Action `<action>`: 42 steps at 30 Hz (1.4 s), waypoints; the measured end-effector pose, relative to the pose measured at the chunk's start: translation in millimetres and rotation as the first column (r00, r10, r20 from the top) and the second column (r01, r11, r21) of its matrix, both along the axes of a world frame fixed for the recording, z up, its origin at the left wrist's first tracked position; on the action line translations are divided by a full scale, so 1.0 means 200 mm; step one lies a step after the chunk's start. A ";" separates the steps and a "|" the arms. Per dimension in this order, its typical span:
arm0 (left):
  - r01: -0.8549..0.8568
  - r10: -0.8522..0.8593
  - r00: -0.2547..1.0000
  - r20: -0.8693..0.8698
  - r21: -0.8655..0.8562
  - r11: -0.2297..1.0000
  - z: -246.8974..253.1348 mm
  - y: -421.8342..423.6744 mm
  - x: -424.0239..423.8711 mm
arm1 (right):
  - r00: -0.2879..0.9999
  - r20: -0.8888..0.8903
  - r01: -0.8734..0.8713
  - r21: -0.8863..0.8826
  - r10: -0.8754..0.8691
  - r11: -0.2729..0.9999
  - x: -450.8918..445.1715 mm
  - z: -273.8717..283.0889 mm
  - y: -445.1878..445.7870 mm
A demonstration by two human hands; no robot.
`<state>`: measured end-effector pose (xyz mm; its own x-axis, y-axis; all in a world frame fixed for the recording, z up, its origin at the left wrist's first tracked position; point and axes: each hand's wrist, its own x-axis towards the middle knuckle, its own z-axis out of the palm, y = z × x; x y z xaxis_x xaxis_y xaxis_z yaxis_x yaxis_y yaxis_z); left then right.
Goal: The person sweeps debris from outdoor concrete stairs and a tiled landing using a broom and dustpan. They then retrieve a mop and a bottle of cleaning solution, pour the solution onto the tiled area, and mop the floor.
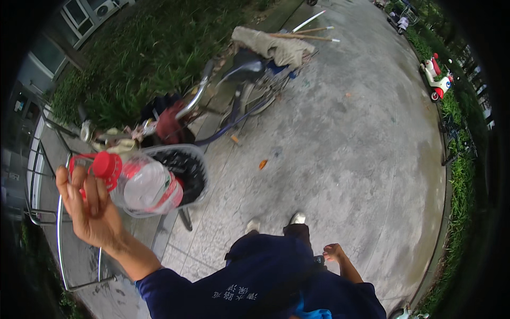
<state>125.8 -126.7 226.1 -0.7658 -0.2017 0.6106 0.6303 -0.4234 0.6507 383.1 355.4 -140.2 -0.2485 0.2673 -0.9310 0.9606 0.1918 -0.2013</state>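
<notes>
My left hand (95, 211) is raised on the left, its fingers hooked through the red handle of a clear plastic jug (145, 185). The jug has a red screw cap (106, 164) and a red and white label. It is tilted over a translucent plastic basket (203, 167) at the front of a bicycle; whether it rests inside I cannot tell. Black plastic (191, 171) fills part of that basket. My right hand (334, 252) hangs low by my right side, fingers curled, near a small black object (319, 260) at my waist. Nothing shows clearly in it.
The bicycle (239, 107) stands along a grass verge (159, 52), with cloth (275, 44) and several sticks (303, 36) over its rear. Metal railings (59, 239) rise at left. Grey pavement (338, 159) runs ahead. A red and white scooter (436, 79) is parked at right.
</notes>
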 end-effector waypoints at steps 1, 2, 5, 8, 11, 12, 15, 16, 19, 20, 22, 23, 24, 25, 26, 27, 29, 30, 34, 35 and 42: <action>0.006 -0.006 1.000 -0.019 -0.016 1.000 0.02 0.09 -0.02 | 0.998 -0.051 0.026 -0.010 -0.027 1.000 -0.11 -0.01 0.06; 0.009 -0.010 0.999 -0.037 -0.032 0.999 0.04 0.18 -0.06 | 0.994 -0.100 0.049 -0.021 -0.051 0.999 -0.21 -0.03 0.14; 0.053 -0.050 0.998 0.046 -0.064 0.997 -0.01 0.45 -0.21 | 0.977 -0.211 -0.013 -0.035 0.006 0.999 -0.42 -0.18 0.42; -0.039 0.043 0.997 0.069 -0.048 0.998 -0.06 0.71 -0.30 | 0.966 -0.248 -0.101 -0.082 0.078 0.992 -0.67 -0.23 0.66; -0.133 0.148 0.970 0.195 -0.091 0.987 -0.12 0.96 -0.42 | 0.945 -0.233 -0.242 -0.034 0.228 0.970 -0.90 -0.32 0.96; -0.119 0.139 0.958 0.251 -0.092 0.989 -0.15 1.03 -0.47 | 0.907 -0.254 -0.346 0.005 0.336 0.938 -1.02 -0.35 1.04; -0.112 0.138 0.897 0.420 -0.087 0.990 -0.28 1.25 -0.62 | 0.877 -0.449 -0.208 -0.034 0.171 0.977 -1.44 -0.16 1.15; -0.079 0.121 0.869 0.480 -0.108 0.991 -0.33 1.34 -0.68 | 0.836 -0.483 -0.296 0.002 0.260 0.955 -1.60 -0.11 1.19; 0.040 0.123 0.759 0.639 -0.234 0.971 -0.53 1.55 -0.89 | 0.699 -0.642 -0.369 0.053 0.314 0.928 -2.07 -0.06 1.27; 0.068 0.124 0.705 0.698 -0.241 0.968 -0.64 1.61 -0.96 | 0.673 -0.666 -0.380 0.062 0.322 0.923 -2.22 0.00 1.26; 0.145 0.153 0.574 0.804 -0.285 0.948 -0.84 1.71 -1.13 | 0.642 -0.707 -0.383 0.038 0.296 0.923 -2.47 0.04 1.25; 0.192 0.188 0.497 0.847 -0.318 0.928 -0.94 1.76 -1.21 | 0.626 -0.727 -0.381 0.032 0.283 0.924 -2.57 0.06 1.24; 0.194 0.200 0.452 0.869 -0.314 0.929 -1.07 1.80 -1.31 | 0.637 -0.716 -0.396 0.017 0.288 0.918 -2.67 0.11 1.23; 0.196 0.205 0.398 0.894 -0.301 0.933 -1.20 1.85 -1.39 | 0.652 -0.697 -0.413 0.005 0.300 0.911 -2.75 0.17 1.21; 0.200 0.204 0.336 0.919 -0.282 0.938 -1.33 1.90 -1.44 | 0.671 -0.671 -0.429 -0.005 0.315 0.903 -2.81 0.21 1.23; 0.212 0.216 0.339 0.916 -0.298 0.931 -1.46 1.95 -1.49 | 0.656 -0.654 -0.468 0.039 0.377 0.883 -2.88 0.23 1.29; 0.228 0.253 0.354 0.900 -0.346 0.910 -1.68 2.04 -1.56 | 0.611 -0.624 -0.547 0.112 0.488 0.829 -3.05 0.28 1.38; 0.221 0.201 0.352 0.914 -0.290 0.931 -1.73 2.08 -1.60 | 0.615 -0.623 -0.531 0.127 0.484 0.838 -3.13 0.31 1.43; 0.185 0.288 0.346 0.893 -0.365 0.912 -1.72 2.21 -1.80 | 0.585 -0.631 -0.538 0.167 0.509 0.826 -3.54 0.34 1.54; 0.177 0.289 0.324 0.901 -0.358 0.917 -1.70 2.23 -1.84 | 0.563 -0.627 -0.564 0.184 0.538 0.805 -3.64 0.33 1.57; -0.120 0.313 0.138 0.940 -0.298 0.947 -1.62 2.39 -1.99 | 0.039 -0.720 -0.635 0.517 0.693 0.573 -4.55 0.27 1.51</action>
<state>-272.5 350.9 -98.5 -0.6815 -0.4751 -0.5566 -0.5019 -0.2502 0.8280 -527.4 658.0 -87.0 -0.8975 -0.4261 -0.1136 -0.2396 0.6876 -0.6854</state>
